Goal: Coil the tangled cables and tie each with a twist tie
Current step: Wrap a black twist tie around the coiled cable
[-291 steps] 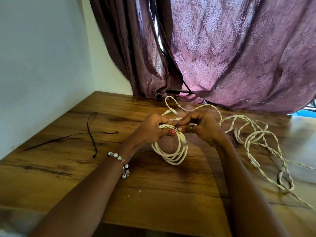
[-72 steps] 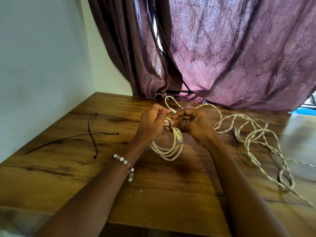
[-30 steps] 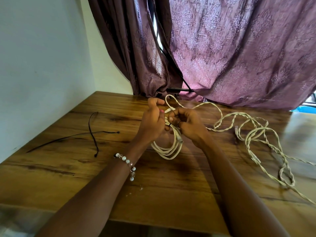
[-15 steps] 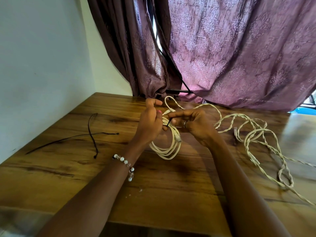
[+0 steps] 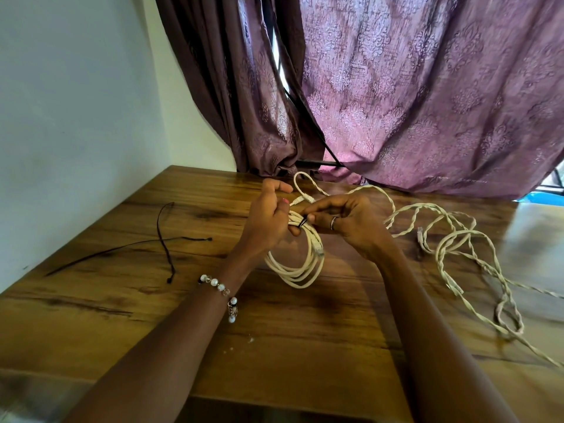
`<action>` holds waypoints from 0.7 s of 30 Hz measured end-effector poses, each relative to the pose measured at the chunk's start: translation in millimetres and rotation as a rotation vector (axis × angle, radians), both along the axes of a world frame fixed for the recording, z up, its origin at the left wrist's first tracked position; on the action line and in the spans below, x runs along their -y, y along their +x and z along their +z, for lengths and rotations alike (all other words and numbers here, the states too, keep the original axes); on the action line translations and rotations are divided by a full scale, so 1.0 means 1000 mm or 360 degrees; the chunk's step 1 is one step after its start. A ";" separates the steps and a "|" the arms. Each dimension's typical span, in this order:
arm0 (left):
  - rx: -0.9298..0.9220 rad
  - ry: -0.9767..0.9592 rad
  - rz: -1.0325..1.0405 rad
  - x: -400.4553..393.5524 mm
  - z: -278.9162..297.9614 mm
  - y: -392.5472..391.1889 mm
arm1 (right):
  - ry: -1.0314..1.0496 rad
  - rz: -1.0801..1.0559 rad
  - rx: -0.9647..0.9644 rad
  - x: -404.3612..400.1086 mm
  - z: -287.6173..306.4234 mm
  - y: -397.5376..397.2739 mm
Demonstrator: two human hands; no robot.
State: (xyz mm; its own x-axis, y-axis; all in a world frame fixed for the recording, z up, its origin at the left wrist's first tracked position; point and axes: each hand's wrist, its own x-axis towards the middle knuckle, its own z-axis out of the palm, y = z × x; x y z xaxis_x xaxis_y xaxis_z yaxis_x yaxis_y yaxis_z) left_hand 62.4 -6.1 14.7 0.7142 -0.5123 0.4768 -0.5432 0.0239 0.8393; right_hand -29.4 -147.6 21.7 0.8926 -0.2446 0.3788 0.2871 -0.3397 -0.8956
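A cream cable coil [image 5: 300,268] hangs a little above the wooden table [image 5: 122,300], held at its top between both hands. My left hand [image 5: 268,222] grips the top of the coil. My right hand [image 5: 345,222] pinches a short black twist tie [image 5: 303,222] wrapped around the coil's strands. One plug end [image 5: 305,198] of the cable sticks up behind my fingers. A second cream cable [image 5: 457,254], twisted and tangled, sprawls over the table to the right.
Two thin black ties [image 5: 164,236] lie crossed on the table at the left, near the white wall [image 5: 76,117]. A purple curtain [image 5: 396,87] hangs over the table's far edge. The table's near edge runs below my forearms.
My hands have drawn closer together at the top of the coil, and the black tie now sits tighter against the strands. The tangled cable at the right has not moved.
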 end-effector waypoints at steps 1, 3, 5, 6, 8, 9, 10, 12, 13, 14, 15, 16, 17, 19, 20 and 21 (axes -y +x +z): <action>-0.0046 -0.0015 -0.0019 -0.001 0.001 -0.001 | 0.0002 -0.0006 0.0018 0.000 0.000 0.000; -0.0085 -0.0037 -0.0040 -0.001 0.002 -0.002 | 0.0015 -0.0016 0.0054 -0.002 0.000 0.001; -0.0120 -0.0054 -0.0052 -0.001 0.002 -0.002 | 0.0029 -0.0003 0.0063 -0.002 -0.001 0.000; -0.0140 -0.0058 -0.0059 0.000 0.002 -0.002 | 0.0030 0.0005 0.0065 -0.002 -0.001 0.000; -0.0170 -0.0053 -0.0077 -0.001 0.003 -0.003 | 0.0015 0.0009 0.0079 -0.001 -0.001 -0.001; -0.0179 -0.0054 -0.0086 -0.001 0.004 -0.003 | 0.0007 0.0009 0.0086 -0.001 -0.001 -0.001; -0.0188 -0.0057 -0.0089 -0.001 0.004 -0.003 | -0.0002 0.0008 0.0092 -0.001 0.000 -0.001; -0.0194 -0.0051 -0.0077 -0.001 0.003 -0.004 | -0.0019 -0.0002 0.0108 -0.002 -0.001 -0.001; -0.0194 -0.0049 -0.0072 -0.001 0.003 -0.004 | -0.0027 -0.0009 0.0117 -0.002 -0.002 0.000; -0.0192 -0.0047 -0.0070 -0.001 0.002 -0.003 | -0.0033 -0.0017 0.0124 -0.002 -0.002 0.001; -0.0192 -0.0047 -0.0071 -0.001 0.002 -0.002 | -0.0041 -0.0026 0.0130 -0.002 -0.003 0.001; -0.0188 -0.0044 -0.0066 -0.001 0.002 -0.001 | -0.0048 -0.0034 0.0134 -0.003 -0.003 0.002; -0.0182 -0.0038 -0.0057 -0.001 0.002 -0.001 | -0.0051 -0.0043 0.0136 -0.002 -0.003 0.002; -0.0170 -0.0031 -0.0044 0.000 0.001 0.000 | -0.0042 -0.0055 0.0131 -0.003 -0.003 0.002; -0.0160 -0.0024 -0.0036 0.000 0.001 0.000 | -0.0028 -0.0061 0.0128 -0.003 -0.003 0.002; -0.0147 -0.0011 -0.0026 0.000 0.001 0.000 | -0.0009 -0.0066 0.0130 -0.004 -0.003 0.003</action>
